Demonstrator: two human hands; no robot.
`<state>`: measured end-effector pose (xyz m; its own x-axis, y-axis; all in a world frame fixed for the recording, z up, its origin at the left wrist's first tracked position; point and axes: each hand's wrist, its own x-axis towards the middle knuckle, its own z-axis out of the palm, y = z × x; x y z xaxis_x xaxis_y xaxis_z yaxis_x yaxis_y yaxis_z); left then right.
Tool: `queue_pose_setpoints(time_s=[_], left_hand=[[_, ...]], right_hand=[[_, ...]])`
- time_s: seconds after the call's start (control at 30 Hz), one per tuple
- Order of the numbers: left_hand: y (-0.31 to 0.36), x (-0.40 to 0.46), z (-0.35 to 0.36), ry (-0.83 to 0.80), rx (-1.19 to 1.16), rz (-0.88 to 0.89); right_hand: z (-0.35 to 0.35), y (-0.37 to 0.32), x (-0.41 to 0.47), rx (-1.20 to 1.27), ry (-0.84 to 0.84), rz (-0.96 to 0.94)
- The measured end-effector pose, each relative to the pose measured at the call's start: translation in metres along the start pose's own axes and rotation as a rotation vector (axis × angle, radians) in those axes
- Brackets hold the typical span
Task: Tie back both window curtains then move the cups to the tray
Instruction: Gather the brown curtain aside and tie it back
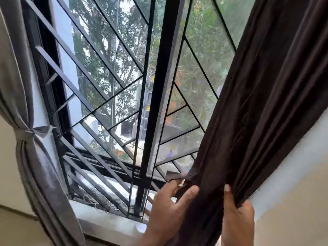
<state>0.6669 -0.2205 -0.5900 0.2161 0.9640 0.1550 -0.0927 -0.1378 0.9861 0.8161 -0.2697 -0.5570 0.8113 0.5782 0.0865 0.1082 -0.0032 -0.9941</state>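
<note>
A tied-back curtain (26, 121) hangs at the left edge of the frame, a gathered curtain (262, 103) at the right, the barred window (124, 86) between and behind them; two hands (170, 206) grip the right curtain at lower right, above the sill (106, 222).

Matt dark cloth curtain (262, 103), grey cloth curtain (26, 103), black painted metal grille (99, 96).

Both hands reach up from the bottom edge toward one o'clock. The left hand (168, 201) has its fingers curled shut, thumb angled to two o'clock. Just beside it, at three o'clock, the right hand (237, 215) grips closed, thumb pointing to twelve.
</note>
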Motion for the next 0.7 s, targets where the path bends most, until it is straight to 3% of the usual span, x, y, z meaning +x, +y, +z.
queue_pose_setpoints(time_s=[0.17,0.37,0.43,0.5,0.57,0.63,0.7], left_hand=[[0.017,0.000,0.021,0.019,-0.203,-0.026],[0.023,0.012,0.023,-0.190,-0.201,-0.085],[0.023,0.015,0.023,-0.213,-0.161,-0.070],[0.024,0.016,0.025,-0.209,-0.143,-0.038],[0.030,0.015,0.029,-0.189,-0.137,-0.015],[0.034,0.011,0.032,-0.194,-0.181,-0.012],[0.036,0.009,0.030,-0.250,-0.209,-0.013]], right_hand=[[0.009,-0.002,-0.008,0.038,-0.084,-0.033],[0.016,0.003,-0.012,0.097,-0.339,-0.057],[0.016,0.004,-0.009,-0.077,-0.349,-0.122],[0.018,0.008,-0.013,-0.440,-0.312,-0.309],[0.016,0.014,-0.014,-0.747,-0.298,-0.349],[0.019,0.019,-0.021,-0.767,-0.288,-0.458],[0.019,0.023,-0.024,-0.718,-0.474,-0.510]])
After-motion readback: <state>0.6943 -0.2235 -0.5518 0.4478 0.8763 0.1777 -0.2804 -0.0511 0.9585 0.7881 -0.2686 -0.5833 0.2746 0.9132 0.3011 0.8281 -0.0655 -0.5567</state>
